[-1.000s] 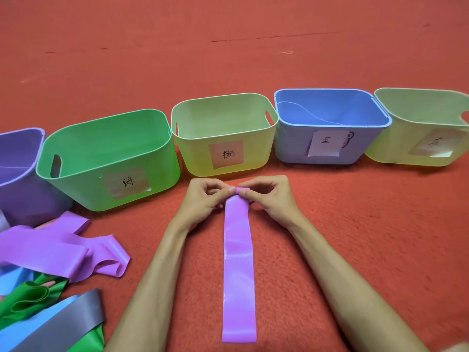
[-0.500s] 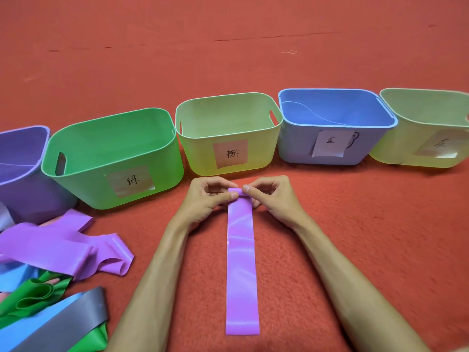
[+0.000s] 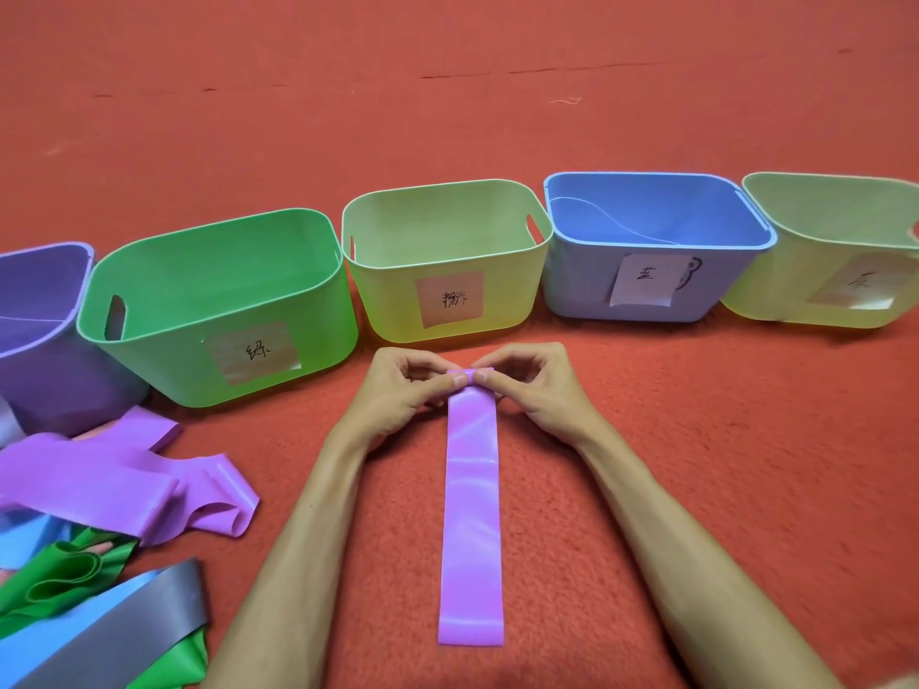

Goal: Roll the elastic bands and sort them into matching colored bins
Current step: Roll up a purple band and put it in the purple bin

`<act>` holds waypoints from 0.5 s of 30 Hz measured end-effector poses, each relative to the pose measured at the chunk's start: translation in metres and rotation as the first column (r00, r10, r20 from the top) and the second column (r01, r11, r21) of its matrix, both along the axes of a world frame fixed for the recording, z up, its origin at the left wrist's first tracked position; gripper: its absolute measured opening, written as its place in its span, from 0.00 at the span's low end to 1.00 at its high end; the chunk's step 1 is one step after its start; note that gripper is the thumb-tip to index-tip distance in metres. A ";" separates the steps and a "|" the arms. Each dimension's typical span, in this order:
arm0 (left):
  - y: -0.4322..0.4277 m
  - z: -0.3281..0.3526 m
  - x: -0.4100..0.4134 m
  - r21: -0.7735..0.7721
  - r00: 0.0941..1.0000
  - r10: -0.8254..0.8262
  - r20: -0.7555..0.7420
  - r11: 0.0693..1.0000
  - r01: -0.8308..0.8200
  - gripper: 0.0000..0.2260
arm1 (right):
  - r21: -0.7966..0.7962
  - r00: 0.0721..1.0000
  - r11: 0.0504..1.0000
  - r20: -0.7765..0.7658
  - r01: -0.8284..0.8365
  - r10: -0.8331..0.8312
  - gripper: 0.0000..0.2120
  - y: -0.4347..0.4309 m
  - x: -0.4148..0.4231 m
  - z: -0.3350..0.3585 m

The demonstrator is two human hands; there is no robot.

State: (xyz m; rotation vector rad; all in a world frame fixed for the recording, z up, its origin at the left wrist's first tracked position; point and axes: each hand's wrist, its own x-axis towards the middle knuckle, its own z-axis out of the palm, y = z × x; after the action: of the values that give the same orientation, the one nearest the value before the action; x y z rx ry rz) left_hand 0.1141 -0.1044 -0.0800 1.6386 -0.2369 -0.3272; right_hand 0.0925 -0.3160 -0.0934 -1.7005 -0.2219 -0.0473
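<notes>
Risks first. The roll at the far end of the pink-purple band [image 3: 471,514] is only a tiny first turn, prob. the touchiest stage: if either pinch slips, the elastic can spring flat & the start is lost. Uneven push, one side ahead of the other, would likely send the roll skew & cone it out, since most of the band lies unrolled. Material looks glossy & slick, so thumbs could slide over it instead of turning it. The red carpet [image 3: 696,489] looks fuzzy & may drag the underside.

Sorting risk too: the colour sits btw. pink & purple, v. close to the loose bands in the pile [image 3: 99,479] at left. There's a purple bin [image 3: 40,370] far left, plus a yellow-green bin [image 3: 393,310] w/ a handwritten label just beyond the hands. A wrong pick is easy; I'd go by label, not bin colour.

Hands: left hand [image 3: 403,390] & right hand [image 3: 537,390] are both clenched in a pinch on the band's far end. Their fingertips meet at the middle of the little roll, other fingers curled in. Nothing else is held. Can't tell if the wrists touch the carpet.

The band runs straight from the pinch back toward the person, flat on the carpet, near the yellow-green bin's front wall & not in any bin yet.
</notes>
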 end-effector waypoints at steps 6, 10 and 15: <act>0.000 -0.001 -0.003 -0.032 1.000 0.023 -0.004 0.999 -0.023 0.07 | 0.028 0.999 0.999 -0.018 -0.034 0.034 0.03 0.002 -0.002 0.004; -0.001 -0.002 -0.002 -0.028 0.999 0.030 0.011 0.999 -0.030 0.08 | 0.003 1.000 1.000 -0.013 -0.025 0.025 0.04 0.003 -0.003 0.004; 0.001 0.001 -0.001 0.003 0.999 -0.044 0.015 0.999 0.044 0.07 | 0.022 1.000 1.000 -0.015 -0.013 0.013 0.04 0.002 -0.005 0.004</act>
State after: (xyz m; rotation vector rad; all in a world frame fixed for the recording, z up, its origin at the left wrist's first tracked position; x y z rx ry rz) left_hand 0.1136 -0.1036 -0.0795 1.6410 -0.2847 -0.3486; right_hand 0.0872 -0.3136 -0.0891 -1.6773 -0.2206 -0.0272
